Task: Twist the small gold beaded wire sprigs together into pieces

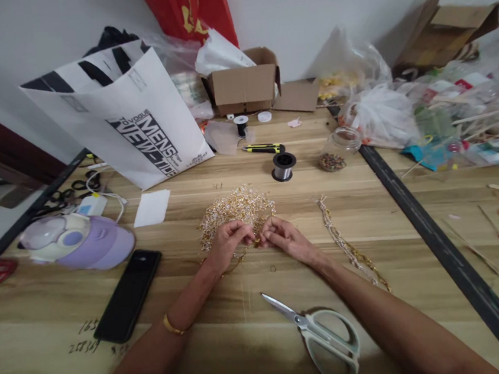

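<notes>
My left hand [229, 244] is closed in a pinch at the near side of a heap of gold and clear beaded chain [229, 208]. Facing it, my right hand [285, 238] pinches too, its fingertips close to the left ones. A small piece of gold chain [256, 243] shows between the fingertips, and a strand hangs beneath my left hand. Exactly how each finger grips it is too small to see. A tiny ring [273, 268] lies on the wood just below. Scissors [312, 335] with pale handles rest near my right forearm.
To the right lies another length of beaded chain [349, 246]. Behind the heap are a wire spool [283, 167], a utility knife [264, 148] and a bead jar [334, 157]. A phone [128, 295] and purple bottle [90, 242] lie left; a white bag [126, 116] stands behind.
</notes>
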`<state>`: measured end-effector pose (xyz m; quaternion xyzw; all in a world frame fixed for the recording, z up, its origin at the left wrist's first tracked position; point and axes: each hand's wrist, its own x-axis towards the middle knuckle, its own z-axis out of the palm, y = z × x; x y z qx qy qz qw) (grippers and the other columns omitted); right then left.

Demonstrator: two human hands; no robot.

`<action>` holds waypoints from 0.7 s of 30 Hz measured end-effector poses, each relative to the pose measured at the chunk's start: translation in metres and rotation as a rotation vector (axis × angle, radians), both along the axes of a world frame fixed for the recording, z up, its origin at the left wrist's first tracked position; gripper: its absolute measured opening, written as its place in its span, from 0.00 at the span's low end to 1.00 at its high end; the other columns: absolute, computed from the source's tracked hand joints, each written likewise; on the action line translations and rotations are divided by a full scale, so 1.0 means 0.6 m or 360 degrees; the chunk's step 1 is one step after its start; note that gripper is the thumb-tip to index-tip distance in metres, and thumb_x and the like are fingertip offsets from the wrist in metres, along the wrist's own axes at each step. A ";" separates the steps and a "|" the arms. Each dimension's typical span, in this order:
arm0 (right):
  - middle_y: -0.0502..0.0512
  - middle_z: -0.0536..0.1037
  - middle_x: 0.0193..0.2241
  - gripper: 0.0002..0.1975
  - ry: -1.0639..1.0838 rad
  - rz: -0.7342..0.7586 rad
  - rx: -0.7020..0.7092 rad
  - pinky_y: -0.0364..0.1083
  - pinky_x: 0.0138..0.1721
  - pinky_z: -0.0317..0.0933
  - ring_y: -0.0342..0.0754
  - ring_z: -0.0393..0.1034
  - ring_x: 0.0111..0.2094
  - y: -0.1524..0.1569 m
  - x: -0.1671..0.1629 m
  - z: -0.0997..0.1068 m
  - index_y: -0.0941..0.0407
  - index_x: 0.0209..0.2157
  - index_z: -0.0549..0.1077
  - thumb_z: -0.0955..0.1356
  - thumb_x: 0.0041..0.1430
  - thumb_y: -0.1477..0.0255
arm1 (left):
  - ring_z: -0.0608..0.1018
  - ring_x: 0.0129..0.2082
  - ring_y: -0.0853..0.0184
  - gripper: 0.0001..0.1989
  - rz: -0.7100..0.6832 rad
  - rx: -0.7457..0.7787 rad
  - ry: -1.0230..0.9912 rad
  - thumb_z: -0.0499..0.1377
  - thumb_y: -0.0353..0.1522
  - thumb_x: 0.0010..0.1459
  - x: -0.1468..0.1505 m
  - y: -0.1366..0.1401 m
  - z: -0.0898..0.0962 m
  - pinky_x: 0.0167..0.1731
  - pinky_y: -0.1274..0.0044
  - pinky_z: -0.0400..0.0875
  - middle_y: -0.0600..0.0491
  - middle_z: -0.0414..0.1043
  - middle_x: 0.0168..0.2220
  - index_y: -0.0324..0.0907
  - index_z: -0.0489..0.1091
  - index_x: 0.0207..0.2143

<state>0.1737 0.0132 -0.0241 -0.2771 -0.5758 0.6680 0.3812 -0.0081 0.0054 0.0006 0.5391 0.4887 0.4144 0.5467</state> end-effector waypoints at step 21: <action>0.49 0.69 0.22 0.15 -0.0183 -0.0043 0.0242 0.41 0.28 0.57 0.41 0.62 0.25 -0.014 -0.009 0.011 0.59 0.28 0.70 0.66 0.59 0.61 | 0.73 0.24 0.71 0.15 -0.0247 0.0132 0.0122 0.53 0.42 0.60 0.009 -0.019 -0.003 0.25 0.80 0.67 0.55 0.69 0.25 0.38 0.66 0.37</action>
